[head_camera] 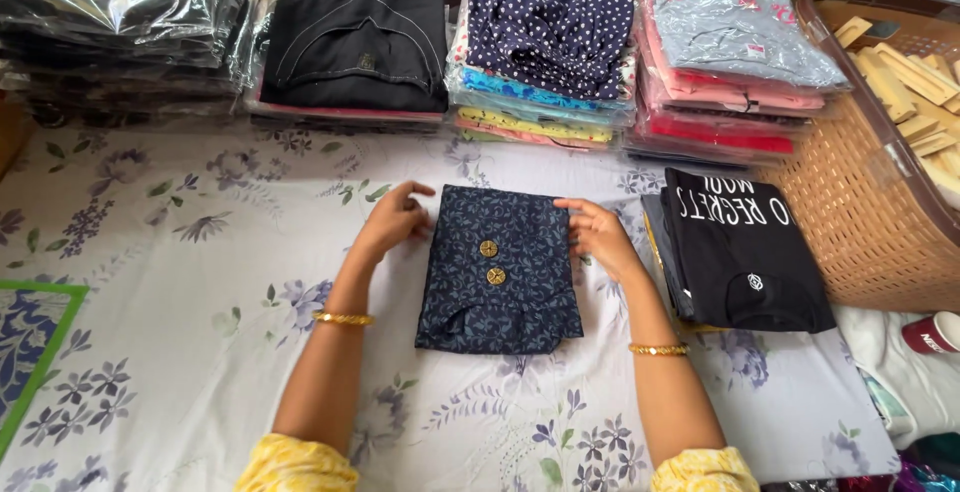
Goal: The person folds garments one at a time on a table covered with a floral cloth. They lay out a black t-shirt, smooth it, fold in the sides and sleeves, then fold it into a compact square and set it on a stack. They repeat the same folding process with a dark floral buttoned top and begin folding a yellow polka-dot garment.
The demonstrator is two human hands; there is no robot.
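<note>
A folded navy leaf-print garment (499, 270) with two gold buttons lies flat, its nine-o'clock edge pinched by the left hand (392, 222), its three-o'clock edge by the right hand (601, 236).

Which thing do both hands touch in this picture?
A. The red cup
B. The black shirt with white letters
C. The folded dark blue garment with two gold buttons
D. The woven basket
C: the left hand and the right hand each rest on a side edge of the folded dark blue garment, flat on the floral sheet.
</note>
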